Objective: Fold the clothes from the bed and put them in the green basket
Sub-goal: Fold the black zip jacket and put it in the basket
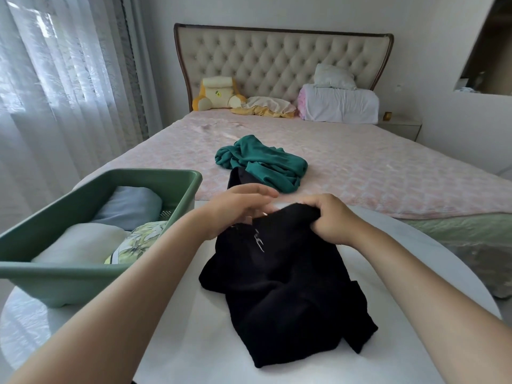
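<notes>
Garment: black top (291, 295), soft, limp, light, on bench (194, 342).
Right grip (329, 220): bunches its upper edge.
Left grip (235, 206): fingers straight, empty.
Hold: likely both shoulders.

Light: bright, soft daylight through the sheer curtains (55, 79) at 9 o'clock | Glare: curtains washed out; pale sheen on the white counter (194, 342) at 8 o'clock | Shadows: faint, soft-edged | Detail: black garment (285, 286) nearly textureless | Focus: centre sharp | Distortion: wide-angle bowing of the bed (388, 173) edges, 3 o'clock.
</notes>
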A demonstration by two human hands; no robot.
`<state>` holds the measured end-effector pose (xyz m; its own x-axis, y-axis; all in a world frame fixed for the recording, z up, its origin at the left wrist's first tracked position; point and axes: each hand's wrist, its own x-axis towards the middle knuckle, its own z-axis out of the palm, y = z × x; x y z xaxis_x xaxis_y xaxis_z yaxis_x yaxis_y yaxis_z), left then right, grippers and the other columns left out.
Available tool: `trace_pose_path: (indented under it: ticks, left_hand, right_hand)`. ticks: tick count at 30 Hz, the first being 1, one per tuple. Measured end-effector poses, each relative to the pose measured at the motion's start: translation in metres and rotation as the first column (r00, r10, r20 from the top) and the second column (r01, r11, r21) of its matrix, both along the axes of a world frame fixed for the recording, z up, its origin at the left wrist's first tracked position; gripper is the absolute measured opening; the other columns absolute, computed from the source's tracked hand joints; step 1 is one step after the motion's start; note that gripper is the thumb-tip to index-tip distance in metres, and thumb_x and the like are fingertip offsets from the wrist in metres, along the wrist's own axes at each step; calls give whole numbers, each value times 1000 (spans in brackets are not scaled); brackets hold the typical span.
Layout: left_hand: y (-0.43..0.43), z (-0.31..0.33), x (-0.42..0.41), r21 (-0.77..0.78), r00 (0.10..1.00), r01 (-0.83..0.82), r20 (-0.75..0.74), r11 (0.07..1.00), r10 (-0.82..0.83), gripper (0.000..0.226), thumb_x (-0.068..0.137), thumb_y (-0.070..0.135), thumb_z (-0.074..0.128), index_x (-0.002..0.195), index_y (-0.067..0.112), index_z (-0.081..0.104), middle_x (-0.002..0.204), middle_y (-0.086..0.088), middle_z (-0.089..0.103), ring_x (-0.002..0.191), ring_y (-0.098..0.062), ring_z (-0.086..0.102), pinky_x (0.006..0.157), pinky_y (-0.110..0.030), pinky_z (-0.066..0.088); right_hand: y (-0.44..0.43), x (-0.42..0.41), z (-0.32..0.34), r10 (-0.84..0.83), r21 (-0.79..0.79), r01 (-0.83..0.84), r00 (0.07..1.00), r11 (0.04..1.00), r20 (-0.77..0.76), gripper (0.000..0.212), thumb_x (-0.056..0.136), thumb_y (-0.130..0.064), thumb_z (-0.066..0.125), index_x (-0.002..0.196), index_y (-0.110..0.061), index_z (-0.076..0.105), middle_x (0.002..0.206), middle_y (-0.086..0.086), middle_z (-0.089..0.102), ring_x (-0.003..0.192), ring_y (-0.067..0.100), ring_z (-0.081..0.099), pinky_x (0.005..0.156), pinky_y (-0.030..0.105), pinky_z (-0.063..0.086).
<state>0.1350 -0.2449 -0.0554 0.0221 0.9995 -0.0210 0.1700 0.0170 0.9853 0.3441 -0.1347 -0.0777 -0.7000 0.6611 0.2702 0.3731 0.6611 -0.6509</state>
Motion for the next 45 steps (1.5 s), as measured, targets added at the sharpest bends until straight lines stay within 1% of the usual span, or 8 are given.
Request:
trace_pose_path:
  ticks: [7, 14, 21, 26, 31, 36, 39, 45]
  left_hand:
    - [-1, -38, -7, -130, 392, 111, -905, 985, -163, 81, 78, 25, 76, 146, 43, 37, 147, 8, 41, 137, -16, 29, 114, -33, 18]
    - [-7, -12, -12, -58, 638, -4, -769, 998, -42, 29, 90, 6, 50, 92, 32, 63, 88, 10, 63, 89, -17, 61, 66, -21, 45]
    - [-45, 6, -35, -652, 746, 393, -186, 648, -640, 48, 87, 21, 66, 134, 22, 61, 122, -8, 67, 103, -29, 63, 89, -39, 55]
    - [-36, 4, -30, -471, 813, 195, -412, 860, -410, 27, 99, 33, 58, 122, 21, 65, 113, 0, 74, 103, -22, 71, 93, -36, 51]
    - [-7, -29, -7, -22, 768, -57, -639, 998, 30, 22, 94, 14, 59, 112, 22, 68, 101, -2, 71, 78, -12, 67, 71, -19, 50]
    - [6, -45, 8, 81, 583, 70, -812, 994, 25, 65, 89, 8, 56, 147, 34, 41, 134, 2, 52, 123, -18, 47, 102, -27, 36]
    - [4, -46, 1, -25, 430, 116, -900, 993, -73, 41, 79, 3, 50, 108, 28, 63, 111, 0, 67, 107, -26, 58, 89, -37, 47]
    - [-5, -30, -26, -118, 330, -9, -938, 993, -109, 25, 75, -3, 42, 79, 14, 61, 87, -4, 65, 86, -27, 61, 80, -42, 53]
  right_hand:
    - [8, 22, -11, 114, -360, -50, 981, 932, 159, 31, 69, 8, 54, 92, -5, 71, 86, 17, 69, 81, 25, 66, 75, 39, 52]
    - [2, 27, -1, 341, -570, -195, 926, 799, 162, 36, 75, -11, 63, 110, -7, 70, 105, 18, 70, 99, 36, 67, 91, 47, 52]
    - [-10, 24, 21, 569, -825, -338, 822, 453, -24, 61, 91, -40, 54, 133, 4, 56, 125, 21, 66, 92, 28, 70, 65, 29, 54]
    - [-3, 3, 10, -108, -321, 136, 989, 937, 103, 12, 94, -24, 63, 99, -21, 74, 105, 6, 74, 79, 17, 71, 60, 28, 50]
    - [-7, -7, 0, -138, -85, 303, 643, 949, 753, 47, 74, -59, 74, 85, -15, 66, 76, 1, 68, 63, 19, 65, 60, 27, 48]
    - [-17, -20, 8, 32, -225, 63, 918, 972, 396, 22, 79, -37, 82, 90, -18, 76, 86, 0, 75, 82, 18, 72, 78, 32, 58]
    - [-25, -19, 13, 287, -566, -170, 950, 807, 123, 22, 91, -35, 71, 82, -16, 74, 74, 1, 67, 63, 12, 58, 60, 24, 44]
    - [5, -16, -25, 17, -139, 35, 933, 990, 359, 56, 86, 1, 51, 112, -43, 72, 114, -13, 70, 103, 8, 64, 89, 30, 53]
